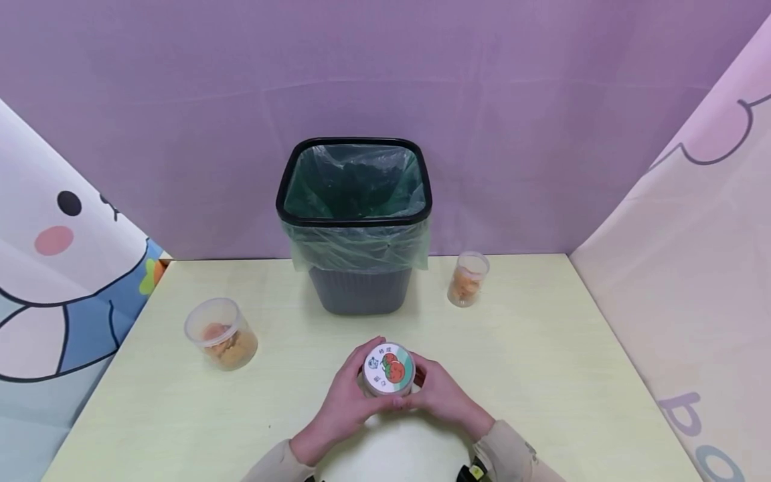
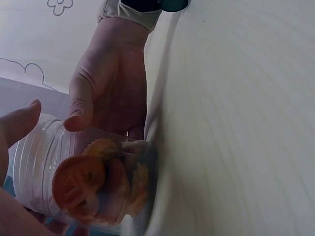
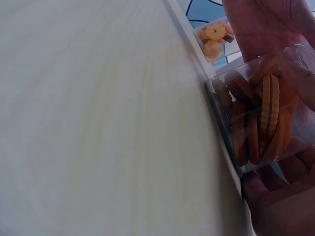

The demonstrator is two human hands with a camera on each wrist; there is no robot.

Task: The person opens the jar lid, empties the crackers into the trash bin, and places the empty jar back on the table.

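Note:
A clear plastic jar (image 2: 138, 147) of round sandwich biscuits (image 3: 269, 105) stands upright on the table before me. Its round lid (image 1: 389, 369) bears a white and green label with red fruit. My left hand (image 1: 346, 400) is wrapped around the jar's left side, and my right hand (image 1: 444, 393) grips the right side. In the head view both thumbs meet at the near side, below the lid. The left wrist view shows the right thumb pressed along the clear wall. Some fingers are hidden behind the jar.
A grey bin (image 1: 361, 291) with a green liner bag stands at the back of the table. To the left is a wide clear tub (image 1: 237, 345) with biscuits; a narrower clear tub (image 1: 465, 284) with pieces stands right of the bin. Printed cloths hang around the table.

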